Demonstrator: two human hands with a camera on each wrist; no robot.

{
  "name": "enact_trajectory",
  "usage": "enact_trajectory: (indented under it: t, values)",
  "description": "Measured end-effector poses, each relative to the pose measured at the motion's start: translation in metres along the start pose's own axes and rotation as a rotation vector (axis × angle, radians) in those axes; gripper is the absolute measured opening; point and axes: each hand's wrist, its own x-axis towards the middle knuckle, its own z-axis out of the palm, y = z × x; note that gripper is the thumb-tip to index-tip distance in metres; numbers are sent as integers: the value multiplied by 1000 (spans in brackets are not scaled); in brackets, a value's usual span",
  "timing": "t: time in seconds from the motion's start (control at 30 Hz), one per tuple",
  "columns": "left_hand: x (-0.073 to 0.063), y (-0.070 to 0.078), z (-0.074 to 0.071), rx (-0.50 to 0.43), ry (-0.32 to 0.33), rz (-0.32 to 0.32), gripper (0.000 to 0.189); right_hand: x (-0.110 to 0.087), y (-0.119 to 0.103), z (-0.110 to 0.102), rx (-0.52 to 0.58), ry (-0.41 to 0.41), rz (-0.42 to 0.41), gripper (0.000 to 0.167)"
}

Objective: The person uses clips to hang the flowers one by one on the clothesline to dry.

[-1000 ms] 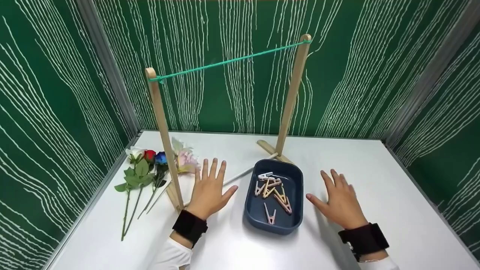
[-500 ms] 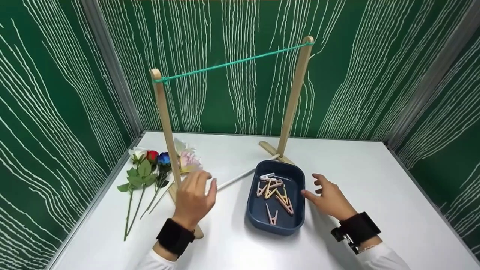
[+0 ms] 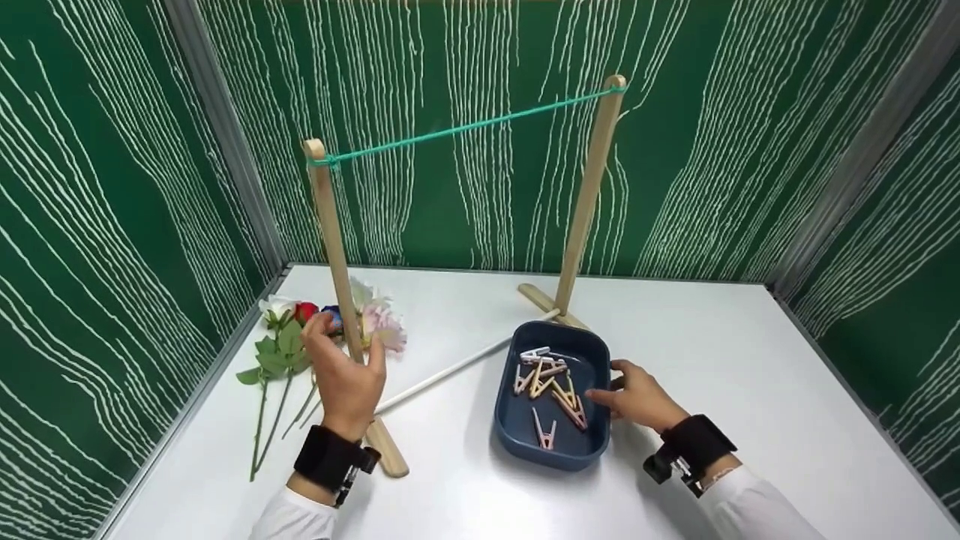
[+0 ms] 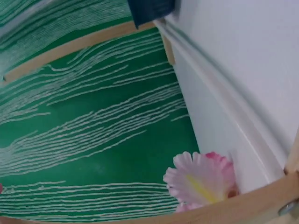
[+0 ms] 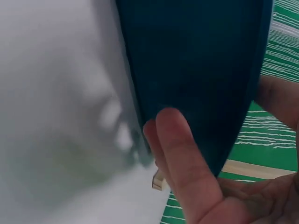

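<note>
My right hand (image 3: 645, 397) grips the right side of a dark blue bin (image 3: 551, 459), thumb over the rim and fingers on the outer wall. The right wrist view shows those fingertips (image 5: 173, 123) against the bin's wall (image 5: 196, 56). Several pastel clothespins (image 3: 545, 433) lie in the bin. My left hand (image 3: 346, 386) is raised at the left wooden post (image 3: 330, 225), fingers left of it and thumb right, with space between. The left wrist view does not show the hand; the post (image 4: 224, 212) crosses its bottom edge. A green cord (image 3: 465, 127) spans both posts.
A right post (image 3: 592, 195) stands behind the bin, and a white rod (image 3: 450, 375) joins the two feet. Artificial flowers lie at the left: a white one (image 3: 276, 304), a red rose (image 3: 305, 310) and a pink bloom (image 3: 384, 330) among them. Green walls (image 3: 690, 150) enclose the table.
Both hands were spread flat above the table beside the bin. The left has moved left to the post and turned; the right has come in and taken hold of the bin's side.
</note>
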Motion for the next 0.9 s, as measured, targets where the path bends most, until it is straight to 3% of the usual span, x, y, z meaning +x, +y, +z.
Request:
enact_trajectory:
  t: [0.1,0.2,0.37,0.43,0.7,0.9]
  values:
    - [2,-1,3,-61,-88,-139,57,1,2,5,17,7,22,77]
    - [4,-4,5,-90,-137,-228,39,4,2,8,10,28,46,68]
    - [9,-6,10,-145,-152,-348,7,7,0,10,25,40,83,60]
    - [10,-7,12,-161,-141,-388,10,7,0,10,49,42,94,58]
    - [12,-7,17,-189,-82,-439,44,6,-1,9,79,81,91,52]
    - [12,-10,23,-209,-76,-426,52,3,3,0,44,108,75,55]
